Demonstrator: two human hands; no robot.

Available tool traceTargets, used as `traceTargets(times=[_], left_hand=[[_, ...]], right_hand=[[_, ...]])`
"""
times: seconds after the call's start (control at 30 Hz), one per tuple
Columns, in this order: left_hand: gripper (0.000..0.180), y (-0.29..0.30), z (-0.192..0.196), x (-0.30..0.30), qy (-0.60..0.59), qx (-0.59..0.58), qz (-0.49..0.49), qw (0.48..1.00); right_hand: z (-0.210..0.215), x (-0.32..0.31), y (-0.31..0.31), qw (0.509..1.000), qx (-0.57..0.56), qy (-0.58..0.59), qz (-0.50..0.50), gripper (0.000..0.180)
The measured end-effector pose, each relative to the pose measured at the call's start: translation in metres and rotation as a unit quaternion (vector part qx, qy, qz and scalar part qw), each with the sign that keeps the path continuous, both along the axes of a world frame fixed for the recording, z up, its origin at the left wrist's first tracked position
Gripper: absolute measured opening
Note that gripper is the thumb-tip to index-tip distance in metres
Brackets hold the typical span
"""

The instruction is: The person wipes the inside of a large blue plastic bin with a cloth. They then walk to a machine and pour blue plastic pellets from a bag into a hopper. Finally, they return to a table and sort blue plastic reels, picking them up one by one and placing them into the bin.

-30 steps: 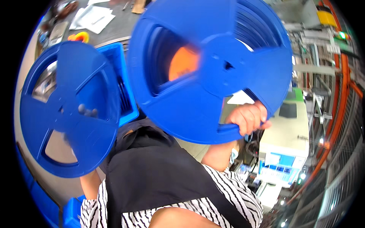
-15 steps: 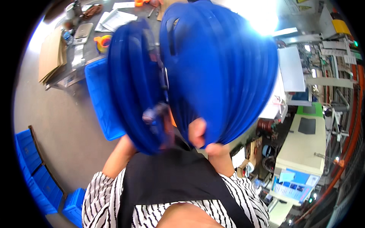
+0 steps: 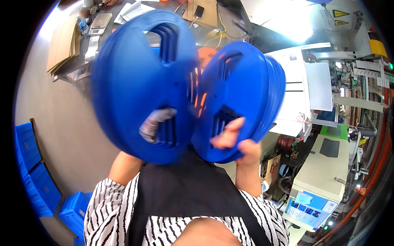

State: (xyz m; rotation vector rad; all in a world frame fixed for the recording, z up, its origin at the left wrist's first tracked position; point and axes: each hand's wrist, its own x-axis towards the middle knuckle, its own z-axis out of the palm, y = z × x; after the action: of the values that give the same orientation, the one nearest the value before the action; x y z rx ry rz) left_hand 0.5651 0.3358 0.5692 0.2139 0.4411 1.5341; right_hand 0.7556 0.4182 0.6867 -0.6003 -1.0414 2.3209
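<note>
Two stacks of blue plastic reels are held up before my chest, faces turned toward me. Around the left stack [image 3: 123, 90] goes my left hand [image 3: 152, 125], its greyish, covered-looking fingers hooked through the lower opening; the rest of it is hidden behind the reels. My right hand [image 3: 230, 135] grips the right stack [image 3: 246, 90], with bare fingers in its lower cutout and another part of the hand at the outer rim. The stacks meet or overlap near the middle. Motion blurs both. Orange strips show between the reel edges.
Beyond the reels lies a dark worktable [image 3: 232, 28] with a phone [image 3: 199, 11], a scale [image 3: 100, 23] and papers. Cardboard sheets [image 3: 63, 45] lean at its left. Blue crates [image 3: 43, 190] stand at lower left. A beige machine [image 3: 318, 168] stands on the right.
The stacks have turned from edge-on to face-on, and their tops have spread out. The left stack has swung left, the right one has dropped lower. Both hands keep their hold.
</note>
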Motion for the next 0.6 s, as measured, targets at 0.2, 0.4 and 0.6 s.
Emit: traceTargets(times=[0.2,0.4,0.6], left_hand=[[0.055,-0.052,-0.016,-0.045,0.079,-0.031,0.177,0.98],[0.065,-0.085,-0.052,-0.051,-0.022,0.061,0.236,0.97],[0.064,-0.075,-0.043,-0.042,-0.084,0.078,0.249,0.962]], right_hand=[[-0.009,0.075,0.034,0.93,-0.033,0.352,-0.103,0.02],[0.006,0.082,0.036,0.842,0.036,0.538,-0.001,0.019],[0.043,0.065,0.052,0.792,0.115,0.575,0.173,0.015]])
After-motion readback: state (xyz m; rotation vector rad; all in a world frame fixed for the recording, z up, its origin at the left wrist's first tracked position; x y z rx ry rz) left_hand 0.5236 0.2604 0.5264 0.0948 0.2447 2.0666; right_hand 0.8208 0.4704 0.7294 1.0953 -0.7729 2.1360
